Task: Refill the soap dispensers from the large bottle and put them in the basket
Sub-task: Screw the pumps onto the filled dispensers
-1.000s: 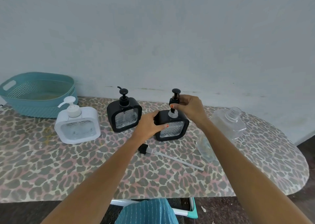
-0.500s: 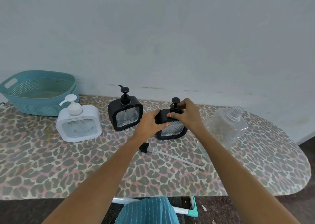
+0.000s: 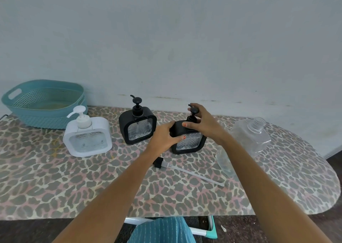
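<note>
Two hands work on the nearer black dispenser [image 3: 188, 141], upright on the table [image 3: 74, 183]: left hand [image 3: 163, 137] grasps its body, right hand [image 3: 201, 121] pinches its pump collar. Second black dispenser [image 3: 137, 125] and white dispenser [image 3: 87, 136] stand leftward; basket [image 3: 44, 104] far left; large bottle [image 3: 248, 137] right, uncapped.

Black dispenser [image 3: 188, 141] upright on leopard-print worktop [image 3: 74, 183], gripped at its side by left hand [image 3: 164, 137]; right hand [image 3: 203, 122] on its pump head [image 3: 193, 111]. At left: second black dispenser [image 3: 137, 126], white dispenser [image 3: 87, 137], teal basket [image 3: 44, 104]. At right: clear large bottle [image 3: 248, 137], uncapped. In front: loose pump tube [image 3: 187, 171].
</note>
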A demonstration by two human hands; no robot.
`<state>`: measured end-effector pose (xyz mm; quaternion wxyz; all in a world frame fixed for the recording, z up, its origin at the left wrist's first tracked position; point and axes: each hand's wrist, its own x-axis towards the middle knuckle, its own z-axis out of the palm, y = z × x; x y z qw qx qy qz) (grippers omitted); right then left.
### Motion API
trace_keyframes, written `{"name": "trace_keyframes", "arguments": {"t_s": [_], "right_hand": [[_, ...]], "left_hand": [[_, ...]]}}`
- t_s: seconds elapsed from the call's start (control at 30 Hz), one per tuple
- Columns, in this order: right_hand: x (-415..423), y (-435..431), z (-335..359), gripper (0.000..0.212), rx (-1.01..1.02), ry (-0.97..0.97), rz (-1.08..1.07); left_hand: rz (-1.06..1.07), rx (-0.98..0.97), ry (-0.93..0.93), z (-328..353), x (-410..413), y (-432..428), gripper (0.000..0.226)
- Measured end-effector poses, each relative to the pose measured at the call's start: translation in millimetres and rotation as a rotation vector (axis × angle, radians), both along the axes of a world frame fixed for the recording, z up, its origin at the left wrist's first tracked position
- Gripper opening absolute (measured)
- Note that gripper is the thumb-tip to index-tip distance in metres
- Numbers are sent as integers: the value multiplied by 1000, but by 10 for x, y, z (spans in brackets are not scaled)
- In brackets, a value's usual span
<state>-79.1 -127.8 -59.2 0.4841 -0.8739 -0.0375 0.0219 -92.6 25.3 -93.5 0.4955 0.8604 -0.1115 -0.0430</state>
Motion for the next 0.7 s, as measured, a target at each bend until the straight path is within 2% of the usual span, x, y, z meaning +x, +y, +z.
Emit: {"name": "trace_keyframes", "arguments": {"t_s": [0.07,0.1,0.2,0.27,0.37,0.43,0.6,0.7], "right_hand": [[-30,-58,32,68,157,51,32],[-35,-80,34,68,171,48,18],[-25,-48,6,64,-2,-36,-96],[-21,-5,-23,71,-47,-56,-104],[-2,-45,-18,86,190,104,-50],[0,-97,2,86,287,148,-29],[-6,-33,-16,75,85,36,-121],[11,-57,-7,79,258,127,-85]], "left_hand": [[-2,4,-1,8,-5,-1,57],[-4,6,-5,7,-7,-3,58],[-3,1,-1,0,-10,-4,59],[-2,-6,5,-6,-4,-5,58],[-5,-11,14,-4,7,-2,57],[-6,-8,12,-4,12,-1,59],[-9,1,-2,-13,0,-2,55],[-2,-2,4,-9,7,0,55]]}}
